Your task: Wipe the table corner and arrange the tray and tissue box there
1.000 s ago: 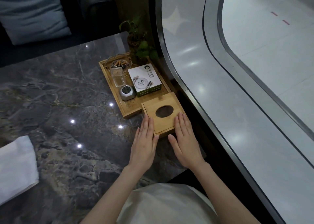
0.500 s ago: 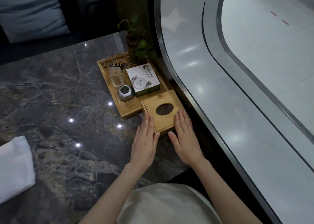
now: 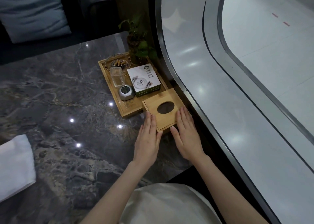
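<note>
— Marble, is it, that table?

— Dark grey marble with pale veins, glossy enough to mirror small ceiling lights. A curved grey ledge runs along its right side, and a dark sofa with a blue-grey cushion sits beyond the far edge.

— What stands in the corner?

— A bamboo tray, set at an angle. It holds a glass ashtray with cigarette butts, a clear plastic box, a small silver gadget and a white printed box with green sides. A potted plant stands at the tray's far end.

— And the tissue box?

— The wooden tissue box, with an oval opening on top, lies against the tray's near end, close to the ledge.

— Where are the hands?

— Either side of it. The left hand lies flat, fingers straight against the box's left side. The right hand is flat too, fingers straight along its right edge. Neither curls round anything.

— Anything else?

— A folded white cloth lies at the table's left, well apart from both hands.
</note>
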{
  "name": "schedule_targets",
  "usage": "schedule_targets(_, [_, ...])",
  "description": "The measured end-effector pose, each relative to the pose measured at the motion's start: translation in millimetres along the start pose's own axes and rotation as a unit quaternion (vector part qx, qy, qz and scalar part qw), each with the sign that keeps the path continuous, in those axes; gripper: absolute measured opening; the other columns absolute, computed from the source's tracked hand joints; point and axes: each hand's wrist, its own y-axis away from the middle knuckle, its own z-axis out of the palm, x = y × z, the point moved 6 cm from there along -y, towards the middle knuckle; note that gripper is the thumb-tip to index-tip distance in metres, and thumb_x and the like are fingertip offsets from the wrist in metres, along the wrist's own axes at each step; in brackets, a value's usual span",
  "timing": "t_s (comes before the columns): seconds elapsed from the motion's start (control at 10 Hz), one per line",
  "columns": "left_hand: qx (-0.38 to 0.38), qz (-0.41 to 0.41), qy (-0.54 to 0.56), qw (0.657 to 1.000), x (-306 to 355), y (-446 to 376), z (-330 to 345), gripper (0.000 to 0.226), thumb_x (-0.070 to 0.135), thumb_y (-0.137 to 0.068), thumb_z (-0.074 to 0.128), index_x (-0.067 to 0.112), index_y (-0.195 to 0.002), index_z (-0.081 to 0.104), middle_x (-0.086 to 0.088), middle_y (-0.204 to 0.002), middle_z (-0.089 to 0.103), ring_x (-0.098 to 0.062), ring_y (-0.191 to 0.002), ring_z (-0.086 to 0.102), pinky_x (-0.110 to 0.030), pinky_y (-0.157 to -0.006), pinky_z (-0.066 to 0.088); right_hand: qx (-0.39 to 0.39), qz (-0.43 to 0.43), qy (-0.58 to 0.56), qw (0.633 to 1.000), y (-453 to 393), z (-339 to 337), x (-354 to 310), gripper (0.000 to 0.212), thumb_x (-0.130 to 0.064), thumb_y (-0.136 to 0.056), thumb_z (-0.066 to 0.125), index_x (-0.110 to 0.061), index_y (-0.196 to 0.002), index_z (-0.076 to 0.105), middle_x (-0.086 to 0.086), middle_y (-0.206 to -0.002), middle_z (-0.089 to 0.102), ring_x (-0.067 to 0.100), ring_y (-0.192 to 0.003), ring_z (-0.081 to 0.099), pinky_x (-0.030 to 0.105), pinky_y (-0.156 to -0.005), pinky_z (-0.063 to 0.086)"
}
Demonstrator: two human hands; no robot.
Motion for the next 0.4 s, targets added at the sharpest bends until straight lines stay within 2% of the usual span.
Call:
schedule_targets(0.1, [-0.01, -0.004, 0.01, 1.0, 0.1, -0.2, -3.1, 0.062, 0.033, -0.096, 0.034, 0.021, -0.142, -0.005, 0.007, -0.148, -0.015, -0.01, -0.141, 0.001, -0.033, -0.117, 0.014, 0.037, 0.019, -0.012, 0.999, -2.0, -4.5, -3.6, 0.06, -0.045, -0.096, 0.016, -0.011, -0.145, 0.016, 0.0, -0.153, 0.007, 0.005, -0.138, -0.003, 0.023, -0.113, -0.005])
schedule_targets(0.2, [-0.043, -0.036, 0.065, 0.996, -2.3, 1.3, -6.8, 0.061, 0.034, -0.096, 0.034, 0.023, -0.145, 0.001, 0.007, -0.154, -0.01, -0.009, -0.141, 0.003, -0.028, -0.115, 0.011, 0.083, 0.052, -0.017, 0.995, -4.3, -11.5, -7.3, 0.048, -0.032, -0.098, 0.032, -0.009, -0.14, 0.034, 0.007, -0.15, 0.033, 0.013, -0.141, 0.018, 0.025, -0.113, 0.006])
schedule_targets(0.3, [-0.031, -0.066, 0.131, 0.989, -4.1, -2.9, -22.3, 0.051, 0.031, -0.096, 0.035, 0.02, -0.144, 0.021, 0.004, -0.156, 0.014, -0.008, -0.141, 0.014, -0.022, -0.11, 0.014, 0.113, 0.059, -0.028, 0.991, -10.5, -19.4, -17.2, 0.039, -0.027, -0.097, 0.038, -0.009, -0.13, 0.05, 0.009, -0.136, 0.052, 0.021, -0.132, 0.04, 0.028, -0.111, 0.02])
schedule_targets(0.4, [0.026, -0.095, 0.147, 0.984, -5.4, -13.4, -51.8, 0.036, 0.025, -0.095, 0.04, 0.015, -0.129, 0.049, -0.003, -0.131, 0.053, -0.012, -0.119, 0.048, -0.019, -0.096, 0.036, 0.068, 0.037, -0.13, 0.988, -28.5, -24.9, -33.0, 0.028, -0.026, -0.096, 0.042, -0.016, -0.116, 0.059, 0.003, -0.111, 0.066, 0.015, -0.105, 0.059, 0.032, -0.096, 0.047])
